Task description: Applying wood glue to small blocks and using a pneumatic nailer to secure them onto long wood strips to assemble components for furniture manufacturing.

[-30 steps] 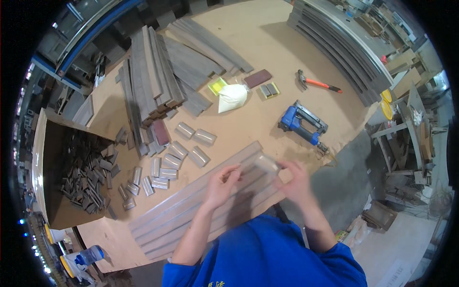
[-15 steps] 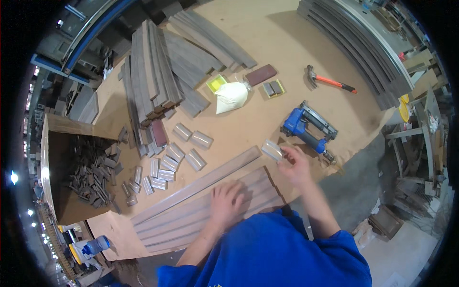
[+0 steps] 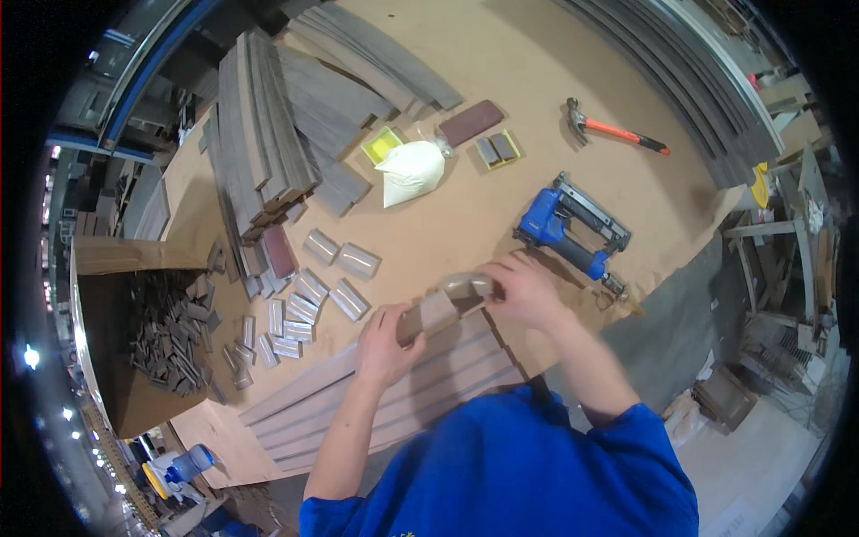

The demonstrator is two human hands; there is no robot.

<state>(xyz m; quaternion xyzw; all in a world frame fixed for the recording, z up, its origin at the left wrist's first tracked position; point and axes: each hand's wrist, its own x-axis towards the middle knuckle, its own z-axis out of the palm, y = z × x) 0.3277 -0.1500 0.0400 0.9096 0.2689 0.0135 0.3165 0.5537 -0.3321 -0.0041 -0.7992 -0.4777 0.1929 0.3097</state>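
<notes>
My left hand (image 3: 385, 347) is closed around a long wooden slat (image 3: 431, 313), its right end lifted off the bench. In my right hand (image 3: 523, 291) a small glossy grey-brown block (image 3: 468, 285) is gripped, held right by that slat's end; whether the two touch I cannot tell. Under both hands several slats (image 3: 465, 371) lie side by side along the bench's near edge. Similar small blocks (image 3: 358, 261) are scattered to the left of them. Beyond my right hand rests a blue nail gun (image 3: 573, 228).
A cardboard box (image 3: 134, 258) of small dark pieces lies open at left. Stacked boards (image 3: 268, 134) stand behind the blocks. A bag of white material (image 3: 413, 172), a yellow tray (image 3: 383, 143), a maroon block (image 3: 472, 123) and a claw hammer (image 3: 617, 132) lie farther back. Curved boards (image 3: 662, 80) line the far right.
My left hand has taken hold of the front slat and raised its end. My right hand has brought the small block leftward to that end. The view has shifted slightly.
</notes>
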